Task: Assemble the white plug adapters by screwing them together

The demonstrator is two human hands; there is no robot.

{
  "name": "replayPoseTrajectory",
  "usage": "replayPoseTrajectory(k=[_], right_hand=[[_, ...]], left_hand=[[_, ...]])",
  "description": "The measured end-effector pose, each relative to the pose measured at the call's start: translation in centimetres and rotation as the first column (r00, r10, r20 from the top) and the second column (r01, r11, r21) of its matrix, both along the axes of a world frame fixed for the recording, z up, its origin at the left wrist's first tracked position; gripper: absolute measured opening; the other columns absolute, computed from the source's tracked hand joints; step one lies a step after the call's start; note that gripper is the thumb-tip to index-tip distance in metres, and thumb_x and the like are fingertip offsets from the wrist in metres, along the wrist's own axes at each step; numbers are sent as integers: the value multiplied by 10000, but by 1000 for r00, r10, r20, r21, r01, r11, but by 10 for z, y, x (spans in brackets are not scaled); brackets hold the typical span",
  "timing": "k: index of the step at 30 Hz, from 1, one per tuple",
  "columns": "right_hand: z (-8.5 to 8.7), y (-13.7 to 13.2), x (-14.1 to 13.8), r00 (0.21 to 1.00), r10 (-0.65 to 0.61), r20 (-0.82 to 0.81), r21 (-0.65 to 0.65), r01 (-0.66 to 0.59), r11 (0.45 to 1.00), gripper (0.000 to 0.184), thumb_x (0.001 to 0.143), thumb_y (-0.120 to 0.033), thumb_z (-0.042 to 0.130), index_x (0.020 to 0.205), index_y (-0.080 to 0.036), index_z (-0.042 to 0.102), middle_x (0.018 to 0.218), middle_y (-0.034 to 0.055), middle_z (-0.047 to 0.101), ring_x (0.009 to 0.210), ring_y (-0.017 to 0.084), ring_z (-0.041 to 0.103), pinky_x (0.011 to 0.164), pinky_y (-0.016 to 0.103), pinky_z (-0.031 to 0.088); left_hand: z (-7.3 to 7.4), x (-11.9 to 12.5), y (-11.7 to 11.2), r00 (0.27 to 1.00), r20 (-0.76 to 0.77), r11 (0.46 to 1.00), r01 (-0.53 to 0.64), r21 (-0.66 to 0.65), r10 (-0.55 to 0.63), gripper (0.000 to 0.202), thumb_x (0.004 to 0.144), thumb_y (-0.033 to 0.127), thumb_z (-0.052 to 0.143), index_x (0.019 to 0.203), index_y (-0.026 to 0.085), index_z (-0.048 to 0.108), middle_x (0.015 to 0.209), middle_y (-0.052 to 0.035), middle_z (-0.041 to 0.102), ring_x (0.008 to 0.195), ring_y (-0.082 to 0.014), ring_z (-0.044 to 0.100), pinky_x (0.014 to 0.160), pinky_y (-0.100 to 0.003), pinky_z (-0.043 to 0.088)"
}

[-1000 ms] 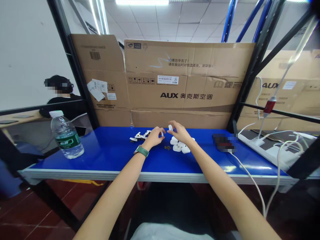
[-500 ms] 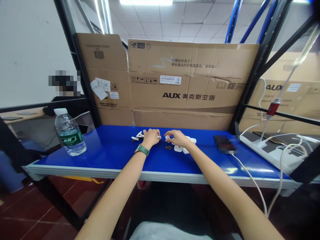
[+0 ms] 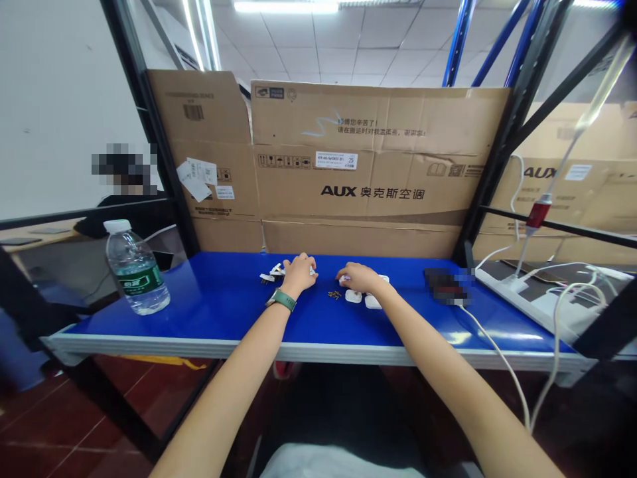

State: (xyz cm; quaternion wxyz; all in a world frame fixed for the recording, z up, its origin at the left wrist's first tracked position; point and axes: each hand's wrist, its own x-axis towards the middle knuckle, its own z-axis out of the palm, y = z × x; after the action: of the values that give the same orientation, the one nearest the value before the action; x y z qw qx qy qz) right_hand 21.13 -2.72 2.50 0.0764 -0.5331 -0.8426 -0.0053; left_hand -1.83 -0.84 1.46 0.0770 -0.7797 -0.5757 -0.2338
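Observation:
My left hand [image 3: 299,273], with a green-banded watch on the wrist, is closed with a small white plastic piece [image 3: 312,270] at its fingertips. Just left of it lies a little heap of white plastic pieces [image 3: 275,271] with dark parts. My right hand [image 3: 360,277] is bent down over several rounded square white plastic pieces [image 3: 353,296], its fingers curled on a white piece [image 3: 343,280] that they mostly cover. Between the hands, nearer me, is a small pile of brass-coloured screws [image 3: 334,294].
A water bottle [image 3: 137,269] stands at the left of the blue tabletop [image 3: 213,305]. On the right lie a blurred dark device [image 3: 445,285] with a white cable and a power strip [image 3: 527,299]. Cardboard [image 3: 298,199] walls the back; a person [image 3: 124,206] sits beyond, left.
My right hand has moved right, away from my left hand, and its fingers now reach down over the white pieces. My left hand has turned slightly, knuckles up, staying in about the same place.

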Motion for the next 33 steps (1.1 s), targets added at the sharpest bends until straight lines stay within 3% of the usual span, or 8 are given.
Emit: replayPoseTrajectory(k=[5, 7, 12, 15, 19, 24, 33], right_hand=[[1, 7, 13, 998, -57, 35, -27, 58, 998, 333, 935, -244, 674, 1254, -290, 761, 1320, 108, 677, 1187, 274, 655, 921, 289, 483], [1, 8, 18, 995, -90, 51, -34, 92, 995, 343, 921, -226, 687, 1254, -268, 760, 1319, 126, 670, 1177, 290, 662, 907, 305, 493], [7, 3, 23, 982, -175, 72, -32, 178, 984, 354, 948, -340, 679, 1275, -215, 733, 1322, 180, 635, 1061, 303, 711, 869, 338, 520], [8, -4, 13, 978, -200, 64, 9, 200, 980, 417, 1032, -432, 526, 1344, -189, 659, 1391, 212, 568, 1011, 296, 725, 878, 372, 533], [0, -16, -13, 974, -218, 60, 49, 215, 975, 428, 1085, -361, 347, 1390, -167, 575, 1474, 259, 475, 989, 298, 731, 867, 417, 549], [-14, -24, -34, 968, -236, 89, 157, 221, 963, 421, 1076, -310, 320, 1410, -167, 533, 1496, 271, 433, 1101, 340, 689, 898, 451, 549], [-11, -10, -6, 948, -283, 142, 127, 266, 956, 374, 1069, -246, 371, 1357, -177, 601, 1472, 247, 483, 1138, 328, 650, 907, 417, 531]], left_hand=[[-2, 3, 0, 971, -135, 980, 201, 11, -198, 329, 928, 292, 656, 1255, 270, 682, 1392, -83, 631, 1273, -291, 584, 1066, -452, 387], [-6, 4, 2, 956, -187, 973, 230, -2, -226, 357, 954, 314, 632, 1306, 270, 673, 1478, -89, 591, 1338, -299, 552, 1099, -460, 380], [-18, 3, 13, 960, -221, 985, 173, -23, -173, 333, 1010, 247, 510, 1268, 259, 720, 1486, -97, 600, 1362, -303, 544, 1115, -485, 383], [-21, 1, 17, 962, -226, 988, 150, -23, -151, 348, 1000, 203, 499, 1249, 261, 734, 1462, -101, 617, 1356, -296, 547, 1108, -478, 387], [-20, 0, 16, 961, -242, 991, 129, -20, -130, 370, 988, 178, 497, 1250, 272, 740, 1421, -104, 637, 1319, -298, 562, 1078, -462, 403], [-16, 3, 11, 957, -265, 993, 115, -15, -115, 392, 992, 165, 470, 1256, 268, 742, 1332, -121, 663, 1239, -299, 583, 1031, -445, 420], [-10, 5, 3, 956, -286, 998, 61, -22, -65, 354, 984, 160, 491, 1237, 248, 722, 1241, -129, 656, 1184, -295, 576, 1016, -462, 399]])
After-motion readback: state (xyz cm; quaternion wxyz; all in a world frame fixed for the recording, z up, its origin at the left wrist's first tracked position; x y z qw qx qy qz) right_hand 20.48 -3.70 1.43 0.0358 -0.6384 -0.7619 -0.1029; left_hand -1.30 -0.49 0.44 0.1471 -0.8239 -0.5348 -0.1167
